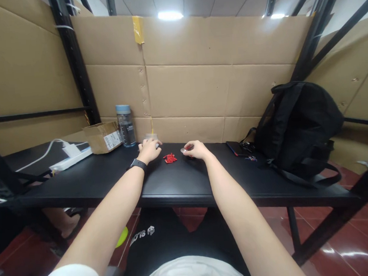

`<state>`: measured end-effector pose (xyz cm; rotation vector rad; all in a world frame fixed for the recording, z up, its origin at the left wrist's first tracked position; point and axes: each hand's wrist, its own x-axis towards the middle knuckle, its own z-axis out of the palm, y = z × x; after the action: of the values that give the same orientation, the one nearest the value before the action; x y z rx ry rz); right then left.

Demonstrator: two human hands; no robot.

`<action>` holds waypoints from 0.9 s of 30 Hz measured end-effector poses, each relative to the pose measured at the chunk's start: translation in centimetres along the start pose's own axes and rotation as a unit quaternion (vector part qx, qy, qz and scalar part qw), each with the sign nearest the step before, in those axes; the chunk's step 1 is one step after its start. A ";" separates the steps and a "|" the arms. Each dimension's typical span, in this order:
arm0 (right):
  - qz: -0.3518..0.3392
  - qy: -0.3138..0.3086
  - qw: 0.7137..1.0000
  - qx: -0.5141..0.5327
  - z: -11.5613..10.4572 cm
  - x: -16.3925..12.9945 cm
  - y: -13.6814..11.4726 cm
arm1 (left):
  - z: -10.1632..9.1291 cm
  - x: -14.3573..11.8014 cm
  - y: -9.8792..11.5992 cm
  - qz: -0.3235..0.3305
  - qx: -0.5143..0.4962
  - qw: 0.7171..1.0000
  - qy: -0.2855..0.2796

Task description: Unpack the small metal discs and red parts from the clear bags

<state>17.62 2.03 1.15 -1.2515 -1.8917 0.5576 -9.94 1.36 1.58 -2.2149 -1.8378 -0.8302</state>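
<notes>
From the head camera, both arms reach out across a black worktop (188,185) to a small heap of red pieces (170,158) lying between the hands. The right hand (195,149) is pinched shut on one red piece, pressed against a small clear part (183,149) that it also holds. The left hand (149,150) rests curled over a small clear container (151,137) at the back edge; whether it truly grips it I cannot tell. Judging by the heap, most of the red pieces are not yet handled, so the work looks far from finished. To the left stand a blue-capped bottle (125,125), a cardboard box (102,137) and a white power strip (70,158), all apart from the hands. On the right a black backpack (298,123) takes up the worktop, with a dark phone (235,148) just beside it. Nothing lies between the hands and the heap.
</notes>
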 end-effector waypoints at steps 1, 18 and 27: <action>-0.004 0.002 0.999 0.040 0.2 0.0 -0.3 | -0.1 -0.1 0.8 0.021 -0.013 1.000 -0.002; -0.053 -0.030 0.982 0.177 1.8 -0.9 -3.7 | 1.3 -0.2 4.4 0.168 -0.183 0.968 0.035; -0.092 -0.040 0.988 0.121 2.0 -0.3 -2.7 | 1.5 -0.3 4.3 0.188 -0.201 0.961 0.011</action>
<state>14.49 0.77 1.79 -0.8991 -1.9155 0.7226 -5.46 0.76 1.22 -2.6577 -1.2511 -1.2201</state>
